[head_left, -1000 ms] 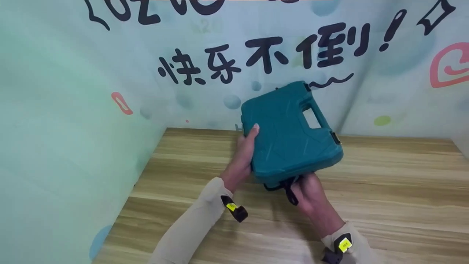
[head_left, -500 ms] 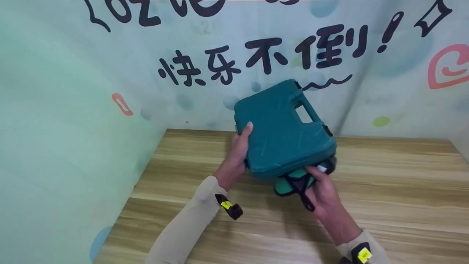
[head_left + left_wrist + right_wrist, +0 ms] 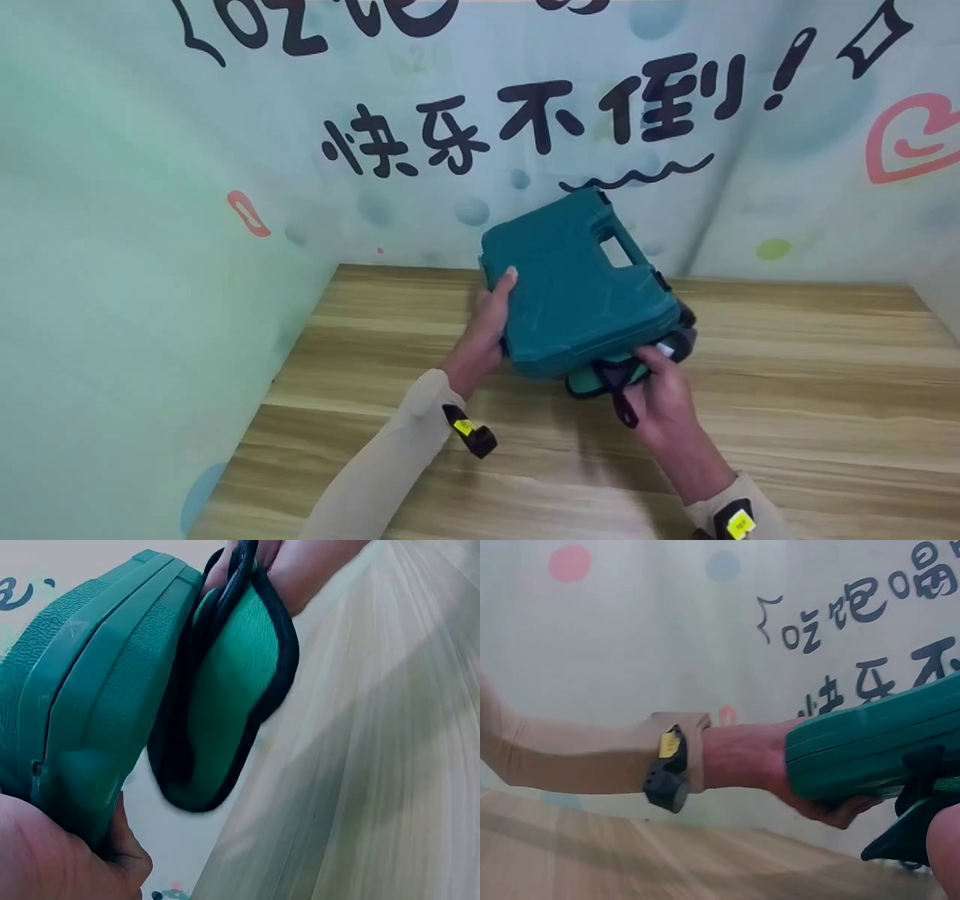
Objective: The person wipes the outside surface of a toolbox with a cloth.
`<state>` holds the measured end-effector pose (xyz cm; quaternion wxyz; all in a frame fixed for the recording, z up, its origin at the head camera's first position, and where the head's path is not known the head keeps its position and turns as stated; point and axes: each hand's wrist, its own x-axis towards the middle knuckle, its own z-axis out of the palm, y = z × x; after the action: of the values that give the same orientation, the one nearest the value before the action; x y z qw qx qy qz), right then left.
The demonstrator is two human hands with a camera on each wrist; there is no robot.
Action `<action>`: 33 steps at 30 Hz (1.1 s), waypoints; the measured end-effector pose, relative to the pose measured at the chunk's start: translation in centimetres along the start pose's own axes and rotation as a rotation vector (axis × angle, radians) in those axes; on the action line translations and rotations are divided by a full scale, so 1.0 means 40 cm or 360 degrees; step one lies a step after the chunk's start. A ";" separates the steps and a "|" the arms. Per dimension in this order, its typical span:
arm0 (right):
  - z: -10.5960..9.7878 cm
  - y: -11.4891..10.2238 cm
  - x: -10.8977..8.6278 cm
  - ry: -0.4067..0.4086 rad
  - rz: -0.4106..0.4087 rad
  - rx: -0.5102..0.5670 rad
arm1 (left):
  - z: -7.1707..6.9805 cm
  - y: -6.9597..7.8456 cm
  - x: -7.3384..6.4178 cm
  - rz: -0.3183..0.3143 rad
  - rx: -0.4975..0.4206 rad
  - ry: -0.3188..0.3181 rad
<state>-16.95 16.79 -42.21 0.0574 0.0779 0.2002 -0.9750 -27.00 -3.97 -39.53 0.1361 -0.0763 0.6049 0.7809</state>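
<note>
A teal hard plastic carry case [image 3: 574, 292] with a cut-out handle on its right side is held tilted over the table. My left hand [image 3: 484, 322] grips its left edge, the thumb on the upper face; in the left wrist view fingers [image 3: 129, 851] wrap underneath. Beneath the case's near right corner is a green, flat, rounded item with black edging and a black strap loop [image 3: 232, 682]. My right hand [image 3: 664, 394] pinches this item by its near side, thumb on top. The case hides much of it in the head view.
A wood-grain table [image 3: 360, 450] spreads below both hands. Behind it hangs a pale printed backdrop [image 3: 420, 217] with black lettering, and a pale green wall sheet [image 3: 135, 300] stands on the left. Both wrists carry black cameras [image 3: 476, 439] with yellow labels.
My right hand has moved right and drawn the green black-edged item partly out from under the case. The case has shifted slightly left, rising a little and then lowering.
</note>
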 end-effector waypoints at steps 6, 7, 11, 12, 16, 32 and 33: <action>0.001 0.055 0.009 0.0019 0.0077 0.0024 | 0.017 0.005 0.001 -0.0035 0.0073 0.0000; 0.000 0.062 0.011 0.0014 0.0088 0.0035 | 0.020 0.008 0.001 -0.0039 0.0072 -0.0011; 0.002 0.094 0.020 -0.0038 0.0069 0.0076 | 0.027 0.017 0.003 -0.0055 0.0090 -0.0053; 0.002 0.102 0.023 -0.0045 0.0057 0.0071 | 0.028 0.020 0.004 -0.0052 0.0100 -0.0069; -0.001 0.125 0.028 -0.0040 0.0049 0.0080 | 0.029 0.027 0.008 -0.0022 0.0134 -0.0149; -0.037 0.072 0.009 -0.0054 0.0097 0.0013 | 0.039 0.035 0.005 -0.0012 0.0236 -0.0241; -0.041 0.067 0.007 -0.0059 0.0105 0.0030 | 0.039 0.034 0.004 -0.0020 0.0242 -0.0235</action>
<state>-16.64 14.98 -44.76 0.0925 0.0669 0.1871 -0.9757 -27.52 -2.74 -37.90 0.1908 -0.0118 0.6503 0.7352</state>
